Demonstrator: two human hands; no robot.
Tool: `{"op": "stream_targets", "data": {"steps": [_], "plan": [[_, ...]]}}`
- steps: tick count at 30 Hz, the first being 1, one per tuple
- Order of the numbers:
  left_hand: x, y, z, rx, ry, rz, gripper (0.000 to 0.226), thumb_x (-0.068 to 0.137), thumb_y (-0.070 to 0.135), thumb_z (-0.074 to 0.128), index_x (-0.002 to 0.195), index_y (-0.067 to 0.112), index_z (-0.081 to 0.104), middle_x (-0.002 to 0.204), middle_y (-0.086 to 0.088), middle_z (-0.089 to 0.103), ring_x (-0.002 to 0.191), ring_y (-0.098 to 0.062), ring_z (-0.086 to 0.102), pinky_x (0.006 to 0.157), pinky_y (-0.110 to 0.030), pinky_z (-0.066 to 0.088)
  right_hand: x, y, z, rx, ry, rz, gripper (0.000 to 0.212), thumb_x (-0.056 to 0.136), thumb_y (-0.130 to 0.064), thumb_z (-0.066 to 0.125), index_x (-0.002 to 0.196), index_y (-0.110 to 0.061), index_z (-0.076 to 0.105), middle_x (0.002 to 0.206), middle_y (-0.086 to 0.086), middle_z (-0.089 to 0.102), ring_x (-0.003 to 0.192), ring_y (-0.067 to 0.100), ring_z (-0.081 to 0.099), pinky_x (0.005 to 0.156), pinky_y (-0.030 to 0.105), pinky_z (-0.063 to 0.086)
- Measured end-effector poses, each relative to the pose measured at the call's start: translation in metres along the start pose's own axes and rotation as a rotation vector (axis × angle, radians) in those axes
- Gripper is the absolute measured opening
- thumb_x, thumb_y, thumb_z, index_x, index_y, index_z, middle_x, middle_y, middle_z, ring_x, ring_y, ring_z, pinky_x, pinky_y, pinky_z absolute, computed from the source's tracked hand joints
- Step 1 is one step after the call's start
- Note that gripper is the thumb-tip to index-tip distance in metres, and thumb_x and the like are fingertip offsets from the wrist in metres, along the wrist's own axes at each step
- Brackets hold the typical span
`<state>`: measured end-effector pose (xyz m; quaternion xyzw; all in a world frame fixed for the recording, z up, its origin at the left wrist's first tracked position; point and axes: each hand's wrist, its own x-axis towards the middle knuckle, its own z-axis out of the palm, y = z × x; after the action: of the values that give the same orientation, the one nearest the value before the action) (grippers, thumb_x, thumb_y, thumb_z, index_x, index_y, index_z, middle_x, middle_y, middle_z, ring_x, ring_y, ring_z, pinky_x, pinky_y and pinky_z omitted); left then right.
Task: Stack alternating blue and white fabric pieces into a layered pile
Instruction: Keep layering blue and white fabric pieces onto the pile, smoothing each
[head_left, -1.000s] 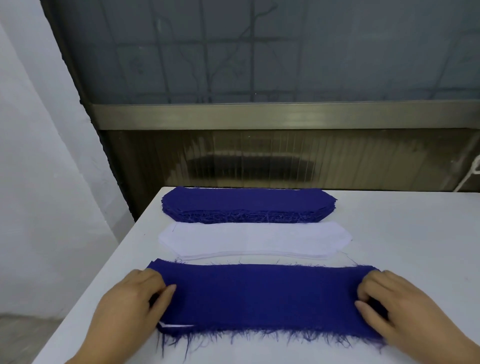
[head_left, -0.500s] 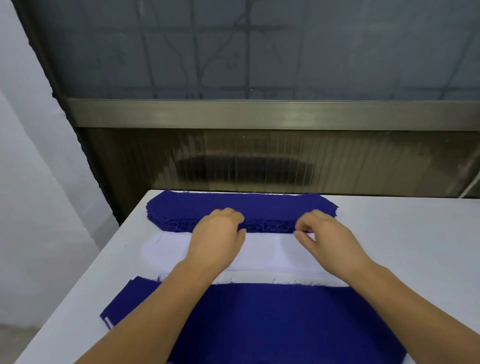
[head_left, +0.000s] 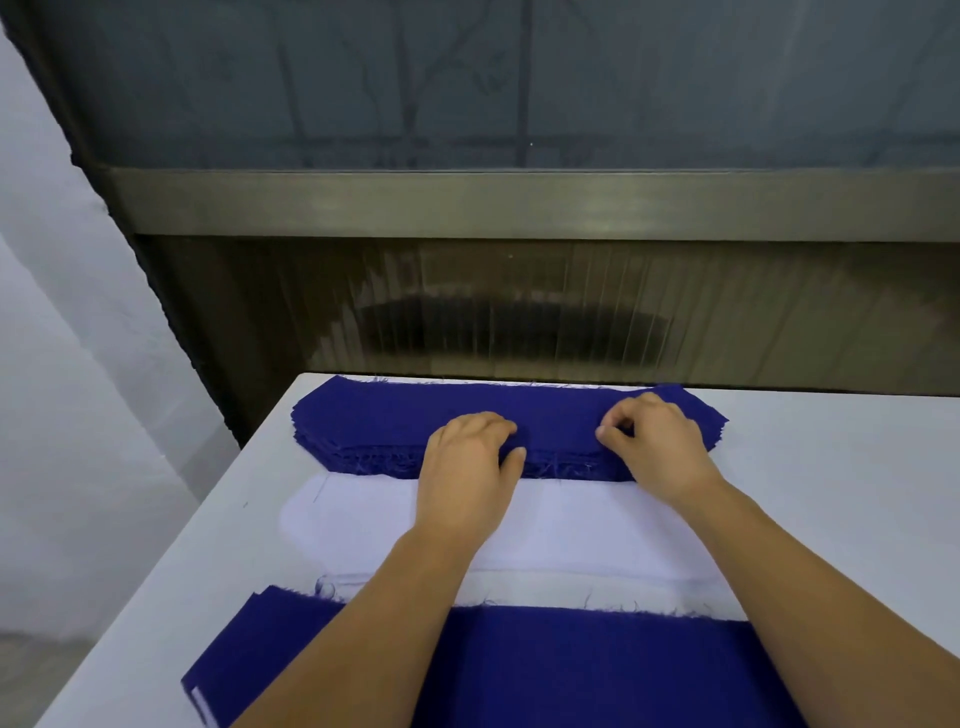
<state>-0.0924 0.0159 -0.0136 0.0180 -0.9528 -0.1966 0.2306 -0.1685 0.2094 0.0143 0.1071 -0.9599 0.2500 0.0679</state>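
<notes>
A thick stack of blue fabric pieces (head_left: 395, 421) lies at the table's far edge. In front of it lies a flat stack of white pieces (head_left: 576, 530). Nearest me is the layered pile (head_left: 597, 670), its top piece blue, with white edges showing at its far side and left corner. My left hand (head_left: 467, 467) rests on the front edge of the blue stack, fingers curled over the top piece. My right hand (head_left: 654, 441) sits on the same stack further right, thumb and fingertips pinched at the top piece.
The white table (head_left: 841, 493) has bare surface to the right of the fabric. Its left edge (head_left: 171, 577) drops to the floor beside a white wall. A dark ribbed panel and metal ledge (head_left: 519, 208) stand right behind the table.
Both hands left the near layered pile, reached across the white stack, and now sit on the far blue stack. The view has tilted forward with them.
</notes>
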Motion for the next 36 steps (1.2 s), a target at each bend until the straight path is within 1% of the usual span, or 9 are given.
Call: {"op": "stream_targets", "data": {"steps": [5,8,11,14,19,25,29,32,36], "plan": [[0.001,0.002,0.001,-0.014,0.02,-0.003,0.037,0.094,0.04,0.053,0.128,0.026,0.058,0.129,0.011,0.057,0.122,-0.008,0.046,0.108,-0.027,0.028,0.002,-0.002,0.005,-0.217,0.057,-0.062,0.022,0.097,-0.03,0.052,0.105,-0.017,0.068,0.11,0.003,0.061,0.099,0.021,0.054,0.085,0.033,0.046],[0.002,0.001,0.0,0.003,0.035,-0.025,0.038,0.095,0.042,0.051,0.128,0.026,0.057,0.128,0.011,0.057,0.12,-0.009,0.046,0.106,-0.027,0.029,-0.001,0.0,0.004,-0.15,0.103,-0.094,0.022,0.098,-0.028,0.05,0.098,-0.015,0.067,0.103,0.003,0.062,0.093,0.02,0.053,0.08,0.032,0.044],[0.003,0.001,-0.002,0.017,0.048,-0.05,0.04,0.093,0.044,0.053,0.129,0.027,0.056,0.127,0.011,0.058,0.118,-0.01,0.048,0.105,-0.029,0.03,-0.005,0.003,0.003,-0.239,0.107,-0.218,0.009,0.094,-0.014,0.057,0.098,-0.011,0.065,0.097,0.008,0.064,0.09,0.024,0.056,0.077,0.035,0.048],[0.002,0.003,-0.004,0.025,0.059,-0.034,0.041,0.09,0.046,0.057,0.127,0.029,0.058,0.121,0.012,0.061,0.113,-0.011,0.049,0.103,-0.029,0.03,-0.006,0.003,0.003,-0.231,0.132,-0.243,0.011,0.095,-0.011,0.055,0.093,-0.008,0.066,0.088,0.011,0.065,0.084,0.028,0.058,0.072,0.038,0.049],[0.003,0.005,-0.006,0.027,0.079,0.006,0.033,0.091,0.041,0.058,0.122,0.028,0.063,0.109,0.012,0.062,0.104,-0.011,0.048,0.097,-0.026,0.031,-0.011,-0.001,0.001,-0.238,0.247,-0.3,0.015,0.084,0.0,0.067,0.07,-0.003,0.062,0.064,0.013,0.06,0.06,0.033,0.055,0.053,0.041,0.046],[0.004,0.009,-0.009,-0.015,0.126,0.071,0.018,0.094,0.025,0.058,0.101,0.02,0.074,0.094,0.006,0.067,0.091,-0.015,0.054,0.086,-0.032,0.042,-0.013,0.005,0.003,-0.109,0.22,-0.21,0.035,0.099,-0.03,0.044,0.067,-0.014,0.049,0.073,0.002,0.053,0.073,0.025,0.049,0.069,0.037,0.04],[0.004,0.012,-0.012,-0.011,0.133,0.074,0.017,0.095,0.025,0.056,0.093,0.02,0.072,0.089,0.007,0.067,0.086,-0.014,0.054,0.083,-0.032,0.043,-0.025,-0.004,0.002,0.1,0.147,-0.33,0.028,0.085,-0.057,0.052,0.09,-0.03,0.057,0.089,-0.016,0.051,0.085,0.005,0.044,0.078,0.021,0.036],[0.003,0.014,-0.013,0.007,0.141,0.054,0.016,0.095,0.028,0.054,0.093,0.022,0.068,0.087,0.008,0.064,0.082,-0.013,0.05,0.08,-0.029,0.041,-0.028,-0.009,0.006,0.002,0.062,-0.394,0.026,0.08,-0.047,0.066,0.098,-0.032,0.054,0.092,-0.019,0.049,0.085,0.003,0.043,0.078,0.02,0.037],[0.001,0.014,-0.013,0.019,0.103,0.054,0.009,0.089,0.028,0.063,0.098,0.025,0.062,0.088,0.01,0.059,0.081,-0.011,0.046,0.078,-0.027,0.041,-0.026,-0.007,0.002,-0.021,0.105,-0.373,0.01,0.085,-0.018,0.063,0.09,-0.026,0.062,0.089,-0.014,0.054,0.083,0.008,0.047,0.082,0.03,0.044]]}}
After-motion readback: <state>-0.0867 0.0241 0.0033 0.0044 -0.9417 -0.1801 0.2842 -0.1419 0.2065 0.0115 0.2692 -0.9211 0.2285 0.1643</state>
